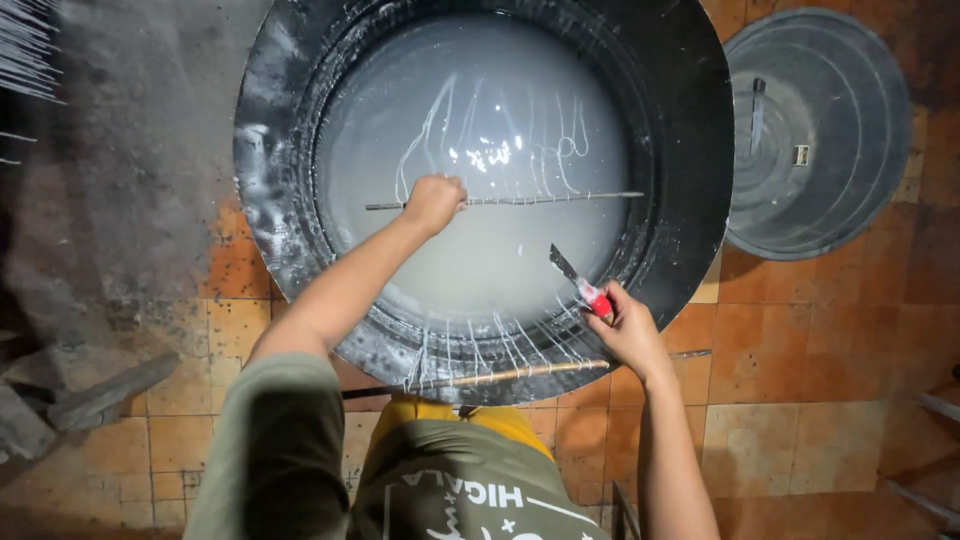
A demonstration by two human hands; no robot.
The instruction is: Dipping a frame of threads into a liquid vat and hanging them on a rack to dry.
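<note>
A big black round pan (690, 160) holds cloudy white liquid (480, 250). My left hand (434, 202) grips a thin stick (560, 198) held level over the liquid, with white strands hanging off it into the pan. My right hand (625, 325) holds a small knife (575, 278) with a red handle, its blade pointing up-left over the pan's near rim. A second stick (520, 374) lies across the near rim, draped with white strands.
A grey round lid (830, 150) with a handle lies on the floor at the right of the pan. Orange floor tiles (780, 400) surround it. Grey slabs or boards (90, 390) lie at the lower left. Thin white strands (25, 50) show at the top left.
</note>
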